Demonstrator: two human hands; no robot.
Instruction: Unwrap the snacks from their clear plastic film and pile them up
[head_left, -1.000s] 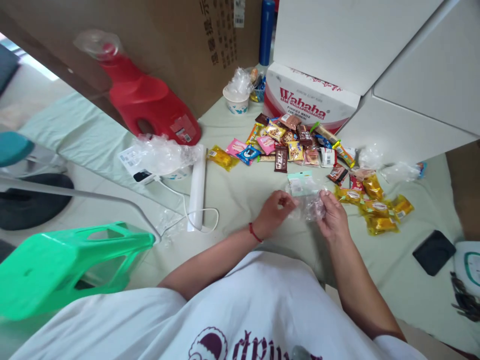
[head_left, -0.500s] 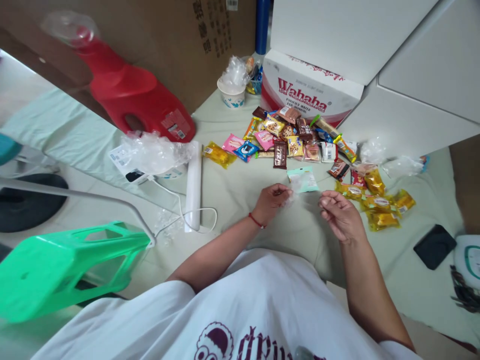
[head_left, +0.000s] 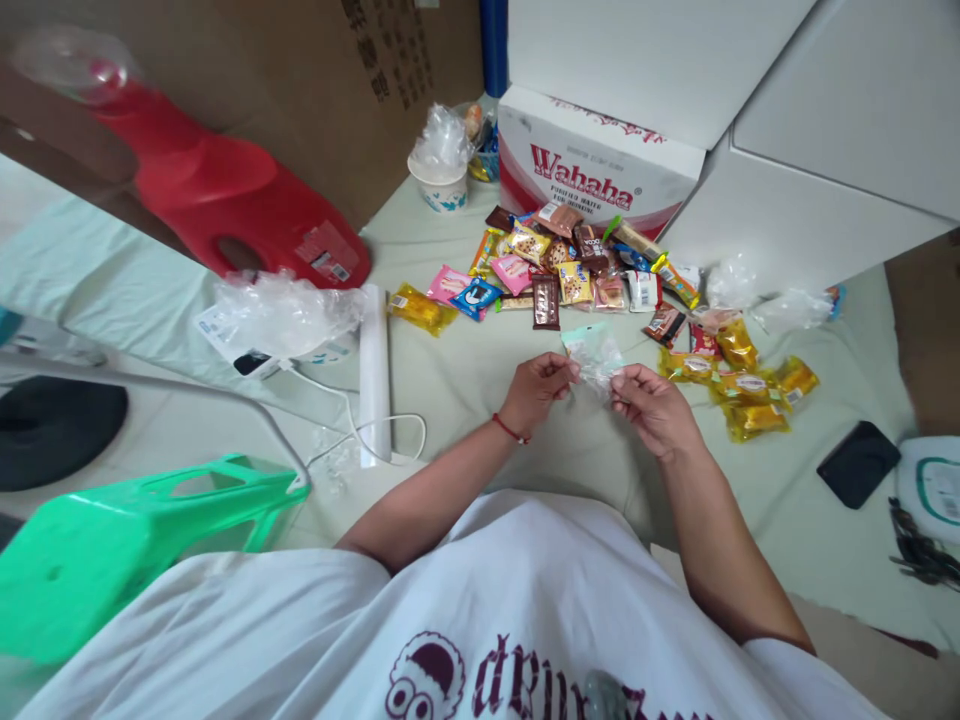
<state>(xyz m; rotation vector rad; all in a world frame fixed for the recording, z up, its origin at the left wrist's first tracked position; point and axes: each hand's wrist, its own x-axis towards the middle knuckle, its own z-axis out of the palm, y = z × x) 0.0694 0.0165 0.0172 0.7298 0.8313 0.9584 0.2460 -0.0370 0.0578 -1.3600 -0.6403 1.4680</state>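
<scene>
My left hand (head_left: pixel 537 391) and my right hand (head_left: pixel 654 408) both pinch a small clear plastic bag (head_left: pixel 595 355) with a pale green header, held just above the light green cloth (head_left: pixel 465 380). A red string is tied round my left wrist. Beyond the bag lies a pile of wrapped snacks (head_left: pixel 564 272) in pink, blue, brown and yellow packets. Several yellow snack packets (head_left: pixel 742 395) lie just right of my right hand.
A Wahaha carton (head_left: pixel 600 165) stands behind the snacks, a paper cup (head_left: pixel 439 185) to its left. A red jug (head_left: pixel 225 200), crumpled clear plastic (head_left: pixel 281 310), a white tube (head_left: pixel 372 370) and a green stool (head_left: pixel 127 545) are on the left. A black phone (head_left: pixel 857 463) lies right.
My right hand let go of the bag and drew back, then came in and pinched it again. The bag now hangs higher between both hands. The view shifted slightly.
</scene>
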